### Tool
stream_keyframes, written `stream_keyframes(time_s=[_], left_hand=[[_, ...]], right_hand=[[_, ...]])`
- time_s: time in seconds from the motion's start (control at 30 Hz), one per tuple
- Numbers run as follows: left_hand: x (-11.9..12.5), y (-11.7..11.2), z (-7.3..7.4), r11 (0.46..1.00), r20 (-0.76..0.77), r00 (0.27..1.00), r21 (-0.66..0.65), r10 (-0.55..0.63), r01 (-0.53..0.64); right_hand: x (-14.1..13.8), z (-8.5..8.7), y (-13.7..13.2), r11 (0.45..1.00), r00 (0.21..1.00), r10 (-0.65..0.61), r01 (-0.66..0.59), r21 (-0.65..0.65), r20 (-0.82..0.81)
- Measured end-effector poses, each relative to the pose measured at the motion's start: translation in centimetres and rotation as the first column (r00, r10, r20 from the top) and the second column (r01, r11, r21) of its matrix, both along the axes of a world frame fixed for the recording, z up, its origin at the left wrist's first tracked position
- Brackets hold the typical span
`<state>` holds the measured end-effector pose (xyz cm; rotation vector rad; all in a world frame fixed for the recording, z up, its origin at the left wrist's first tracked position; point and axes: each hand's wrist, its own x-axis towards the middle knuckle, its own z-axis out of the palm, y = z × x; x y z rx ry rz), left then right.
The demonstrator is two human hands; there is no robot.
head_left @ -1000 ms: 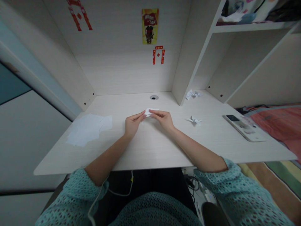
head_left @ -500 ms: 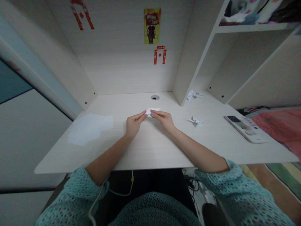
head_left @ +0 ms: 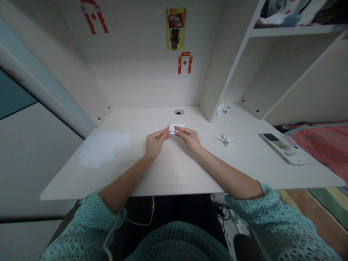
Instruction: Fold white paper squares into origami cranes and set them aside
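Between my two hands is a small piece of folded white paper [head_left: 172, 128], raised a little over the desk [head_left: 163, 177]. My left hand [head_left: 156, 142] pinches its left end between thumb and fingertips. At the other side my right hand [head_left: 190, 139] pinches it the same way, and a pointed corner sticks out above those fingers. The fingertips hide part of the folds. A folded paper crane [head_left: 225, 139] rests on the desk to the right of my right hand. Flat white paper sheets [head_left: 104, 148] lie in an overlapping pile to the left of my left hand.
More folded white paper [head_left: 225, 109] lies at the back by the upright divider [head_left: 217, 72]. A phone [head_left: 282, 148] is on the right of the desk, near a red cloth [head_left: 320, 141]. A round cable hole [head_left: 179, 112] is behind my hands. A pale cable [head_left: 110, 235] hangs by my left sleeve.
Almost nothing differs. Both hands keep their pinch on the folded paper, with only a tiny shift of the fingertips.
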<state>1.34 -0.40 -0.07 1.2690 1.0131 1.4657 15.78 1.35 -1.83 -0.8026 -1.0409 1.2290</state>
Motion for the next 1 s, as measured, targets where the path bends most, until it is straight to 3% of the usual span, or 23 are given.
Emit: stream_keyframes(time_s=[0.3,0.83,1.0], left_hand=[[0.2,0.0,-0.3,1.0,-0.002,1.0,-0.011,-0.005,0.005],[-0.1,0.2,-0.4,0.996,-0.018,1.0,-0.091,0.004,-0.006],[-0.2,0.5,-0.8,0.993,0.017,0.999,-0.108,-0.052,0.053]], right_hand=[[-0.4,0.5,-0.6,0.998,0.998,-0.057,0.056,-0.035,-0.006],[-0.4,1.3,-1.5,0.989,0.994,-0.063,0.05,0.14,0.089],[-0.4,1.2,-1.2,0.988,0.992,-0.083,0.07,0.14,0.095]])
